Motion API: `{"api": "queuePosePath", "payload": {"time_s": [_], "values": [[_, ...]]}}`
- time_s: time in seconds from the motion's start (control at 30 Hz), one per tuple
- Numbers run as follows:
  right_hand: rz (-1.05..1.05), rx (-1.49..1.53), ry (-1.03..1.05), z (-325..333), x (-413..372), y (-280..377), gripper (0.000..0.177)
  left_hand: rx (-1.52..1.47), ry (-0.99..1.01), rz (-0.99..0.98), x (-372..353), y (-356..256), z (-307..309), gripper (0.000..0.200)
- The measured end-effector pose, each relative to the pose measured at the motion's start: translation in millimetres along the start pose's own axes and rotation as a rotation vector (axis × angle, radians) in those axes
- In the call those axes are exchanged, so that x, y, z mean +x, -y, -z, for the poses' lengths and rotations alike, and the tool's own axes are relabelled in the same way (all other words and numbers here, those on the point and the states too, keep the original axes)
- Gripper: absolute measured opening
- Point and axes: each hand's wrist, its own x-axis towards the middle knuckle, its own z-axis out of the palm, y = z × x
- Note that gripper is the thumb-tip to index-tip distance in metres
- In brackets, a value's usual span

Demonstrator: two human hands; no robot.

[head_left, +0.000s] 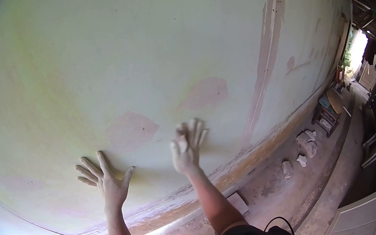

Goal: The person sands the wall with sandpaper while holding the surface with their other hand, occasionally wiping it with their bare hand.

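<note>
The left hand point(111, 187), dusty and empty, lay open with fingers spread against the pale green wall point(82, 58), beside the lower pink patch point(133, 130). The right hand point(185, 153), well apart from it, was at the wall below the upper pink patch point(206, 93); its fingers were bent and blurred, so whether they gripped anything could not be told. The wall stood directly before the person. Sound handling called for light, even pressure, relaxed wrists, and fingertips kept off patch edges.
</note>
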Motion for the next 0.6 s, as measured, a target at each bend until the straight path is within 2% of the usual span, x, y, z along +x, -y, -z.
{"api": "queuePosePath", "payload": {"time_s": [0.1, 0.17, 0.2, 0.27, 0.3, 0.37, 0.47, 0.5, 0.53, 0.6], "values": [[-0.386, 0.341, -0.24, 19.3, 48.2, -89.0, 0.073, -0.003, 0.021, -0.005, -0.9, -0.6, 2.8, 0.12], [-0.472, 0.47, -0.434, 20.9, 73.6, -153.7, 0.078, -0.007, 0.014, -0.011, -0.6, 2.5, 6.1, 0.118], [-0.465, 0.48, -0.428, 25.4, 83.8, -151.9, 0.078, 0.005, 0.048, -0.013, -0.3, 3.4, 6.6, 0.118], [-0.663, 0.449, -0.453, 38.5, 99.3, -150.4, 0.082, 0.015, 0.095, -0.004, -2.0, 1.7, 8.5, 0.117], [-0.584, 0.388, -0.441, 41.8, 99.1, -121.9, 0.082, 0.011, 0.087, 0.005, -3.2, 0.2, 6.8, 0.117], [-0.472, 0.352, -0.37, 37.7, 81.1, -24.3, 0.082, -0.01, 0.048, 0.012, -6.3, -3.2, 0.0, 0.122], [-0.13, 0.177, -0.167, -8.9, 5.7, 68.9, 0.076, -0.082, 0.018, 0.06, -8.3, -17.9, -4.6, 0.129], [0.015, 0.144, -0.118, -19.1, -17.2, 76.0, 0.072, -0.082, 0.028, 0.061, -9.1, -20.7, -6.8, 0.129], [0.011, 0.14, -0.112, -18.4, -19.1, 61.7, 0.072, -0.057, 0.024, 0.076, -8.4, -22.6, -9.5, 0.132], [0.184, -0.132, -0.015, -7.5, -13.1, 19.9, 0.072, -0.031, 0.017, 0.075, -4.9, -26.5, -11.5, 0.136]]}}
